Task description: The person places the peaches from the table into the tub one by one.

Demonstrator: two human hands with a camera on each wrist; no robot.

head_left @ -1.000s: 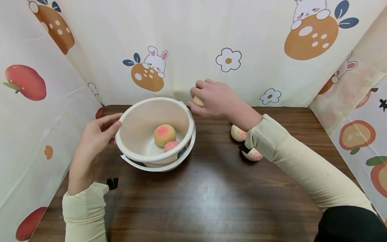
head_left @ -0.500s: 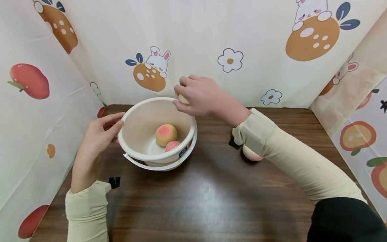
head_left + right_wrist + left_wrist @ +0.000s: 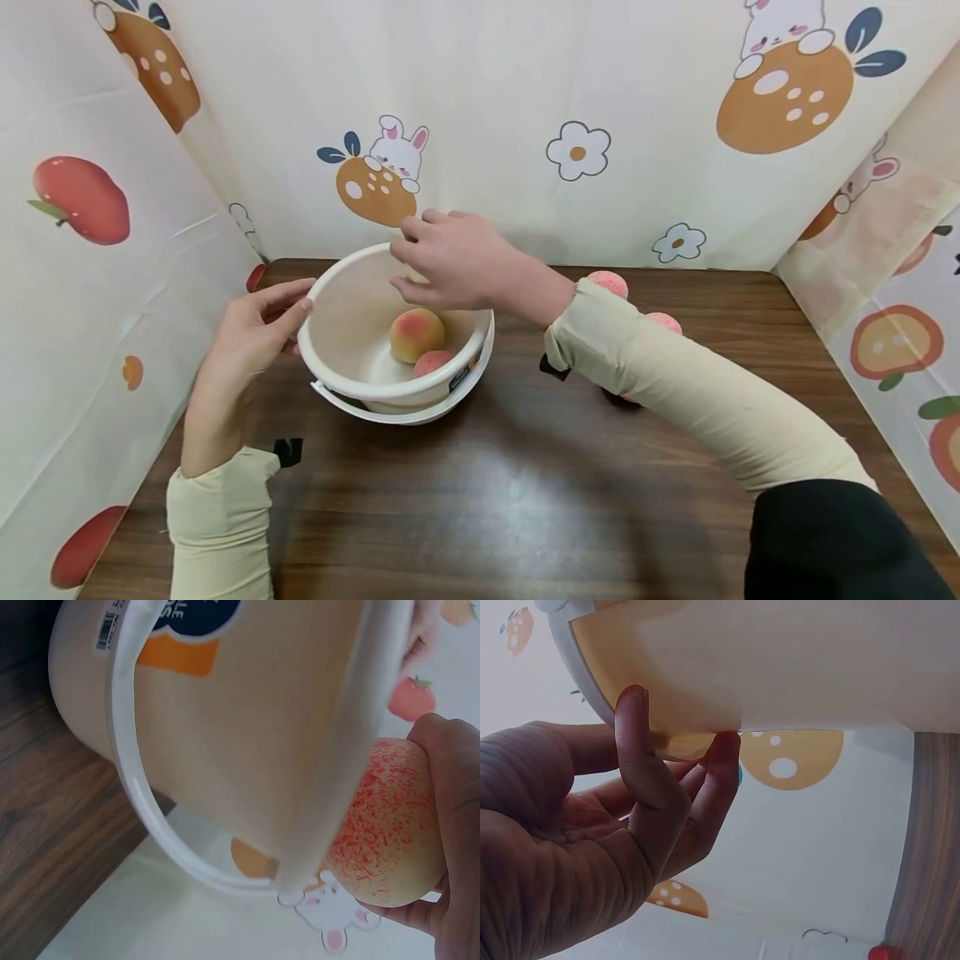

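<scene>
we log: right hand (image 3: 453, 262) curled round a red-speckled, cream peach (image 3: 386, 825) at the mouth of the smooth, round, off-white bucket (image 3: 345, 317) | left hand (image 3: 258, 325) pinching its rim | inside, 2 blushed peaches (image 3: 417, 335) | below, wood-grain table (image 3: 450, 508)

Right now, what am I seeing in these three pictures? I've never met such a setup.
There is no machine at work: these are a person's bare hands. The wide picture comes from a camera on the head; the two smaller ones come from cameras on the wrists. On the table is a bucket with two peaches inside; more peaches lie to its right. The left hand holds the bucket's rim, and the right hand grips another peach near it.
</scene>
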